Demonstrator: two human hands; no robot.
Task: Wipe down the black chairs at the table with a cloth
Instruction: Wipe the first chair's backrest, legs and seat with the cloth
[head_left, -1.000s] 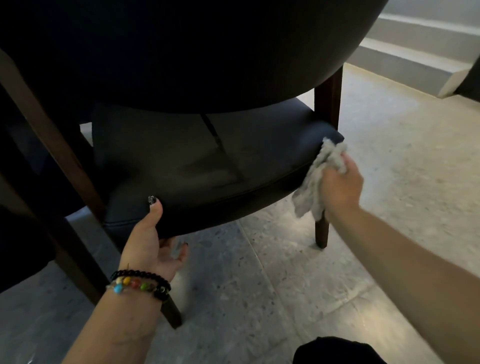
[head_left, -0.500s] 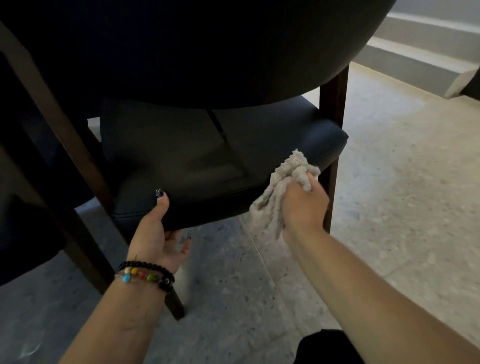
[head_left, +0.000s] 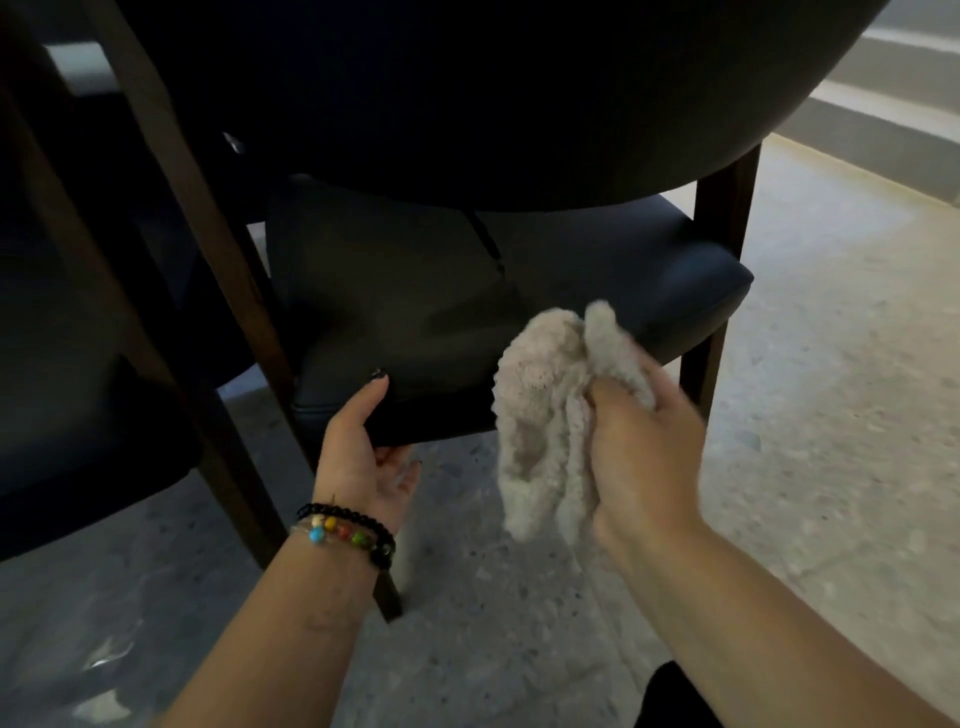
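Observation:
A black padded chair (head_left: 415, 291) with dark wooden legs fills the upper half of the head view, seen from behind and below its curved backrest. My left hand (head_left: 363, 447) grips the rear edge of the seat cushion, thumb on top and fingers underneath. My right hand (head_left: 644, 447) holds a bunched beige cloth (head_left: 550, 405) against the seat's rear edge, near its middle. The cloth hangs down below the cushion. A beaded bracelet sits on my left wrist.
A second black chair (head_left: 78, 405) stands close on the left, its wooden leg (head_left: 208, 249) slanting beside the first chair's seat. The floor (head_left: 831, 415) is pale speckled stone. Low steps (head_left: 883, 114) rise at the upper right.
My right hand has swept the cloth leftward along the seat's rear edge, from the right corner to near the middle. My left hand keeps its grip on the cushion.

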